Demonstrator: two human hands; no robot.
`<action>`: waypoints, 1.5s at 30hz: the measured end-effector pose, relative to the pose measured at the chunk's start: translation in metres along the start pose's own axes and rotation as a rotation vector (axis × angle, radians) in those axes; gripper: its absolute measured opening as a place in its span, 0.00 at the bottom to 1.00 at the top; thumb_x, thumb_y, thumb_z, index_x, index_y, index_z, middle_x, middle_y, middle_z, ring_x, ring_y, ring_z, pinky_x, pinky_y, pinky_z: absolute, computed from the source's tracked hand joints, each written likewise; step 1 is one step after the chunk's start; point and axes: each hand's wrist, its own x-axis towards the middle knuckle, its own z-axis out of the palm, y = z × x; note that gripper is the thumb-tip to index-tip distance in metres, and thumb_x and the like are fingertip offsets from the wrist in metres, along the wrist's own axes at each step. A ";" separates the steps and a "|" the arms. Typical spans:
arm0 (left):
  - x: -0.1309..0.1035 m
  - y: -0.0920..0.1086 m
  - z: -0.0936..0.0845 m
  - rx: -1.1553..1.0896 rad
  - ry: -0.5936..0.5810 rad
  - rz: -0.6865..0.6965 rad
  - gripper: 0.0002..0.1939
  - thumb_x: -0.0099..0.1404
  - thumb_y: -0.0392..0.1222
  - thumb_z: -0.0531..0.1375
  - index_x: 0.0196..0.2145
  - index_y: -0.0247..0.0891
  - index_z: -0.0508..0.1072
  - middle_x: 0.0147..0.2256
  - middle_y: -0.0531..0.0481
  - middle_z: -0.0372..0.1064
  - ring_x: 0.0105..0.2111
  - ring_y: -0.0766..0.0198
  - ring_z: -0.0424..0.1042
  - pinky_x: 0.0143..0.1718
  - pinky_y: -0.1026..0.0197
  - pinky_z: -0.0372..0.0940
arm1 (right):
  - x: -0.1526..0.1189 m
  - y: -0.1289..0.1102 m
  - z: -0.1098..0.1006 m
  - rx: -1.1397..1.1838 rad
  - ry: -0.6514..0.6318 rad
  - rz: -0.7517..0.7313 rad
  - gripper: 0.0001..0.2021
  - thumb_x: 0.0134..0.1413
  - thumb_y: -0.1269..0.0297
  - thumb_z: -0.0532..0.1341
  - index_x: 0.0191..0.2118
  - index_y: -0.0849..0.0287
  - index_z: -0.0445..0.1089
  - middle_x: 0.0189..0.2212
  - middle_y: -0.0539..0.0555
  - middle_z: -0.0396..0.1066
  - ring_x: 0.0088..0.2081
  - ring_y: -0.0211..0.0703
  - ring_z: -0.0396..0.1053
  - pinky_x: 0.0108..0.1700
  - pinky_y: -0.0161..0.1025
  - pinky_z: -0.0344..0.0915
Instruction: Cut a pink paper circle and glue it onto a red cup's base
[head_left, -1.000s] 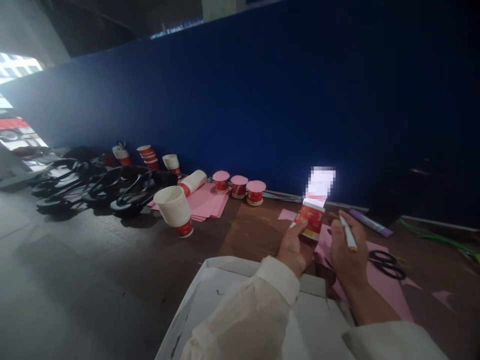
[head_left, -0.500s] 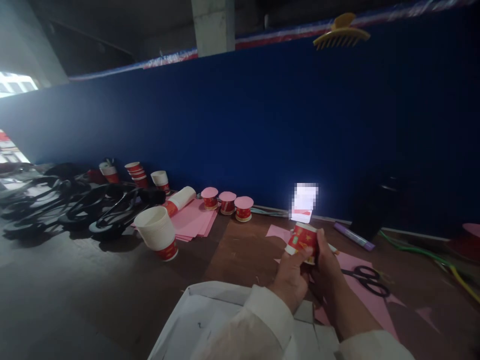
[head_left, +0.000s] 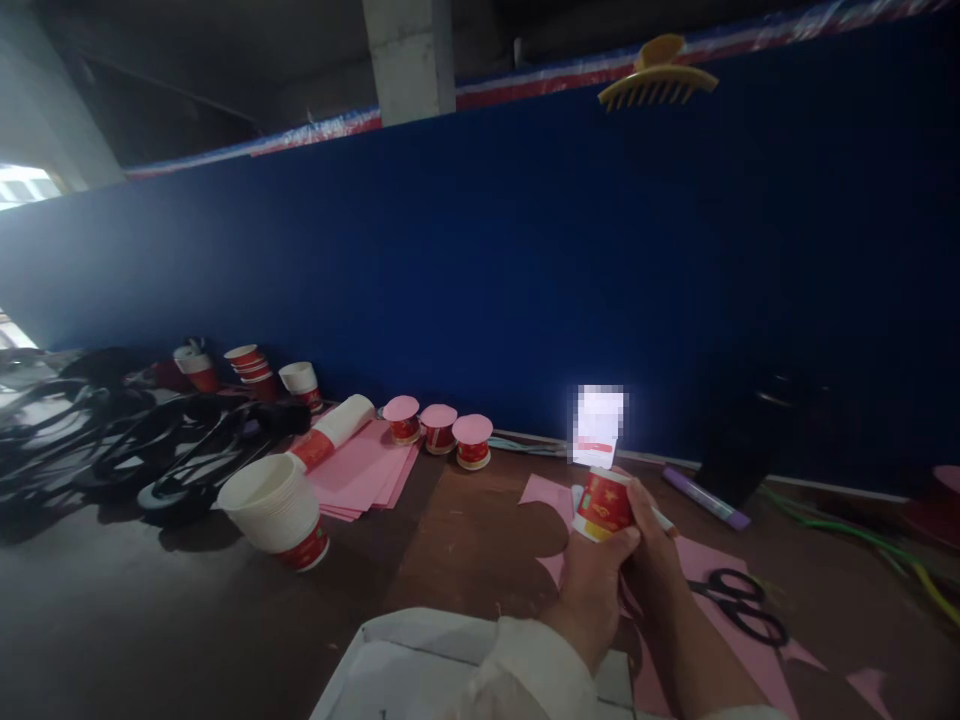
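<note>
A red paper cup (head_left: 606, 500) with a yellow band is held between both hands above the table. My left hand (head_left: 596, 580) closes on its lower side, the thumb pressed near the base. From the right, my right hand (head_left: 649, 540) wraps the cup, its fingers partly hidden behind it. Just beyond the cup stands a lit phone (head_left: 598, 430), its screen blurred. Pink paper (head_left: 701, 555) lies under and beside my right forearm, and black-handled scissors (head_left: 746, 605) rest on it. Pink offcuts (head_left: 547, 495) lie left of the hands.
Three red cups with pink discs (head_left: 472, 432) stand along the blue partition (head_left: 450, 250). Left are stacked pink sheets (head_left: 360, 465), a white cup stack (head_left: 274, 505) and black headgear-like straps (head_left: 195, 450). A purple marker (head_left: 705, 497) lies right; a white box (head_left: 405, 650) is in front.
The view has shifted, so table items sit lower and mostly further left. The cup is tilted differently, with my left thumb further across its lower side. Both hands still hold it.
</note>
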 end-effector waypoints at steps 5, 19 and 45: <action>0.000 0.004 0.002 -0.065 -0.034 -0.048 0.24 0.46 0.43 0.76 0.41 0.33 0.81 0.36 0.43 0.79 0.44 0.51 0.78 0.55 0.51 0.66 | 0.000 -0.006 0.002 -0.059 0.030 0.047 0.30 0.49 0.44 0.71 0.55 0.52 0.73 0.37 0.52 0.81 0.35 0.49 0.79 0.34 0.42 0.76; 0.001 0.022 0.002 -0.276 0.060 -0.263 0.23 0.45 0.47 0.76 0.38 0.34 0.80 0.42 0.39 0.78 0.46 0.46 0.77 0.49 0.51 0.71 | -0.008 -0.004 -0.014 -0.886 0.048 -0.913 0.18 0.68 0.59 0.57 0.58 0.56 0.73 0.52 0.62 0.75 0.52 0.55 0.71 0.56 0.55 0.65; 0.000 0.023 0.003 -0.215 0.069 -0.189 0.27 0.45 0.48 0.76 0.41 0.32 0.79 0.38 0.41 0.77 0.42 0.50 0.77 0.47 0.54 0.68 | -0.011 -0.012 -0.009 -1.055 0.073 -1.122 0.11 0.66 0.58 0.60 0.43 0.59 0.76 0.38 0.60 0.78 0.43 0.53 0.75 0.53 0.55 0.68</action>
